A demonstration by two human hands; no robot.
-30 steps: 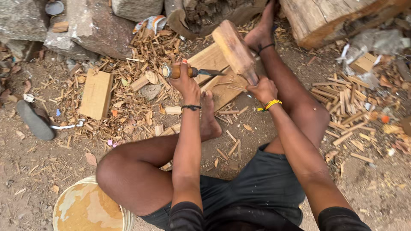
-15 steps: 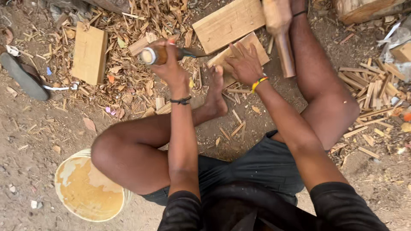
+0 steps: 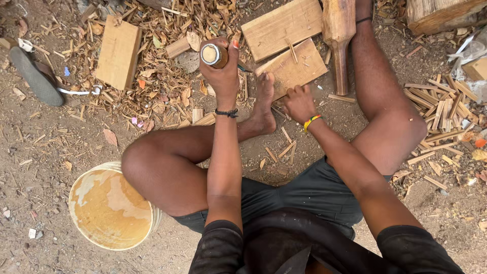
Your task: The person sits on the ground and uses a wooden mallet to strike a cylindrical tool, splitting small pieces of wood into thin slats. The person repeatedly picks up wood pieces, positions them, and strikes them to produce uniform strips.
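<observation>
My left hand (image 3: 223, 71) is closed around a chisel with a round wooden handle (image 3: 213, 55), its butt end pointing up at the camera. The blade is hidden behind the hand. My right hand (image 3: 299, 101) curls its fingers over the near corner of a small wooden board (image 3: 293, 67) that lies on the ground. My left foot (image 3: 264, 104) rests against that board's left edge. A wooden mallet (image 3: 339, 35) lies untouched beside my right leg. A larger board (image 3: 280, 25) lies just beyond the small one.
A thick wood block (image 3: 118, 50) lies at the upper left among wood chips. A round pale bucket lid (image 3: 110, 207) sits by my left knee. A sandal (image 3: 35, 76) is at the far left, split sticks (image 3: 441, 109) at the right, a log (image 3: 436, 12) top right.
My right hand has let go of the mallet, which now lies on the ground, and moved down to the small board's near corner. My left hand keeps the chisel, its handle turned up.
</observation>
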